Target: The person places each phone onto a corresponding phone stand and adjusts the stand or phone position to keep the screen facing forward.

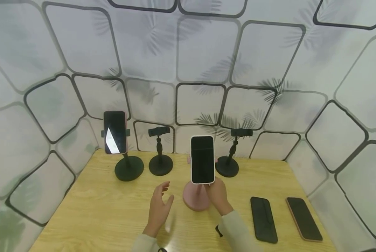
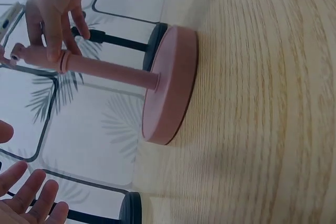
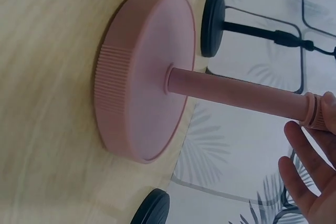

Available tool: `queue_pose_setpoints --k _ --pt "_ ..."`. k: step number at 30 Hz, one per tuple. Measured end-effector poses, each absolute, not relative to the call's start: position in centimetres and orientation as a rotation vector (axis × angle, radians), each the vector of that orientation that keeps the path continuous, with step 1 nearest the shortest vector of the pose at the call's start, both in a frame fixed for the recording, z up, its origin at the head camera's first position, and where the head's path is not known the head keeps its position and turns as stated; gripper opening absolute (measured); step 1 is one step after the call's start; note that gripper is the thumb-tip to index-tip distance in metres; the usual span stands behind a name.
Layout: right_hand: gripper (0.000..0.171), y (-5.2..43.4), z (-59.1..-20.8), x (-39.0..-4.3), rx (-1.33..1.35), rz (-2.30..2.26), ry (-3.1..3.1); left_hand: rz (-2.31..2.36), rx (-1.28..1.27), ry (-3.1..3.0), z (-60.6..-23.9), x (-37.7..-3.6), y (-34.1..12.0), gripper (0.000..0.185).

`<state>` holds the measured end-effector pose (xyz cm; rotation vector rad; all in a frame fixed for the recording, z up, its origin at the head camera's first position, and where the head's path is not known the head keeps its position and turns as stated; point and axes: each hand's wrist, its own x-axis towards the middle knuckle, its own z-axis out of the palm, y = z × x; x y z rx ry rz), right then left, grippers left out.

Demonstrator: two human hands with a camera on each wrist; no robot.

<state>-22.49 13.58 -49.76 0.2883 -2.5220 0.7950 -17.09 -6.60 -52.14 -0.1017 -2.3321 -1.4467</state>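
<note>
A pink phone stand (image 1: pixel 194 201) with a round base and a straight pole stands upright on the wooden table. Its holder carries a white-framed phone (image 1: pixel 202 159), screen towards me. My right hand (image 1: pixel 218 196) pinches the pole just below the phone; the right wrist view shows the thumb at the ribbed collar (image 3: pixel 315 111), other fingers spread beneath. My left hand (image 1: pixel 159 208) hovers left of the stand, fingers loosely bent and apart from it. In the left wrist view its fingertips (image 2: pixel 44 198) show with nothing between them.
At the back left, a dark stand (image 1: pixel 129 168) holds another phone (image 1: pixel 115 133). Two black stands (image 1: pixel 160 165) (image 1: pixel 227 166) with bare clamps flank the pink one. Two phones (image 1: pixel 264 219) (image 1: pixel 304 219) lie on the table (image 1: pixel 96 206) at right. A patterned backdrop (image 1: pixel 207 52) rises behind.
</note>
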Motion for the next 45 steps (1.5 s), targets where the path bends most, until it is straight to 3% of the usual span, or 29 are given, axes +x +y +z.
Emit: queue_pose_setpoints --k 16,22,31,39,45 --pt "0.02 14.6 -49.5 -31.4 0.205 0.826 -2.578 -1.449 -0.076 -2.31 -52.1 -18.3 -6.9 0.042" --pt "0.024 15.0 -49.1 -33.4 0.217 0.836 -2.572 -1.516 -0.017 -2.305 -51.6 -20.4 -7.8 0.044" --pt "0.03 14.3 -49.5 -34.9 0.188 0.8 -2.542 -1.58 0.091 -2.276 -49.8 -26.8 -10.4 0.047" --pt "0.022 13.8 -49.5 -34.5 0.174 0.692 -2.585 -1.676 -0.044 -2.42 -48.9 -31.6 -11.6 0.056" --pt "0.026 13.7 -50.0 -33.3 0.203 0.637 -2.596 -1.789 -0.084 -2.429 -48.8 -33.2 -12.7 0.05"
